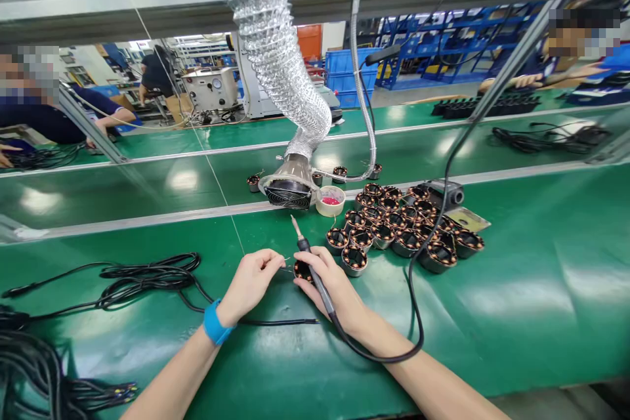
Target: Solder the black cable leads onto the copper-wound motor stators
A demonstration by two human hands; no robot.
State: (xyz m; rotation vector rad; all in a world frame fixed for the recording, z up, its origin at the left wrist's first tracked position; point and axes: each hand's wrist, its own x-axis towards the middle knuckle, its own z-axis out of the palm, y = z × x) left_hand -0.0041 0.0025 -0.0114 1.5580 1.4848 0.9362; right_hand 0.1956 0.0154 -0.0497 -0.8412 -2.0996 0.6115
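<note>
My right hand (329, 282) is wrapped round a soldering iron (322, 290), its tip pointing up and away toward the fume extractor. The same hand's fingers also rest around a small motor stator (301, 270) with copper windings, partly hidden by the hand and the iron. My left hand (252, 282), with a blue wristband (216, 323), is closed in a pinch just left of the stator. Fine wire ends (284, 264) show at its fingertips. A thin strand (216, 177) hangs from above and runs down to the left hand.
Several stators (394, 223) crowd the green bench to the right, by a soldering iron stand (445, 193). A tape roll (330, 201) sits near the extractor hood (290, 187). Black cables (142, 282) lie at left. The iron's cord (418, 315) loops over my right forearm. Co-workers sit beyond.
</note>
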